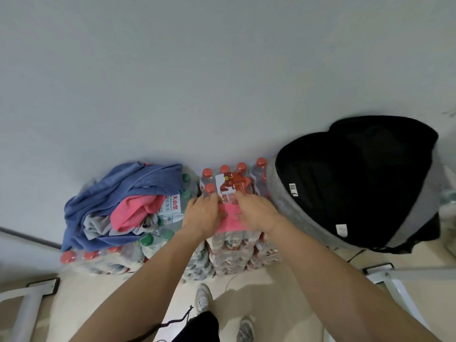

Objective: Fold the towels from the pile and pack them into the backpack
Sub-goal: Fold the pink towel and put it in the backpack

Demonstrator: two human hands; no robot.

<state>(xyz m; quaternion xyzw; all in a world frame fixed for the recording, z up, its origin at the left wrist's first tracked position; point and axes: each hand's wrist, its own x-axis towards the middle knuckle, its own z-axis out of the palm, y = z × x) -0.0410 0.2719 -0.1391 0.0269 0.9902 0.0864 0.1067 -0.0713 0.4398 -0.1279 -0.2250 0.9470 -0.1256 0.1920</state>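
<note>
A small pink towel (229,221) lies folded on top of a shrink-wrapped pack of red-capped water bottles (232,178) in the middle. My left hand (206,213) rests on its left part and my right hand (256,213) on its right part, fingers bent over the cloth. To the left, a pile of towels (116,206) in blue, pink and grey sits on other bottle packs. At the right, the grey and black backpack (345,188) lies wide open, its dark inside showing.
Stacked packs of bottled water (234,255) stand against the pale wall. Green-capped bottles (150,240) lie below the pile. White metal frame legs (29,299) stand at the lower left and lower right. My feet (204,297) are on the beige floor.
</note>
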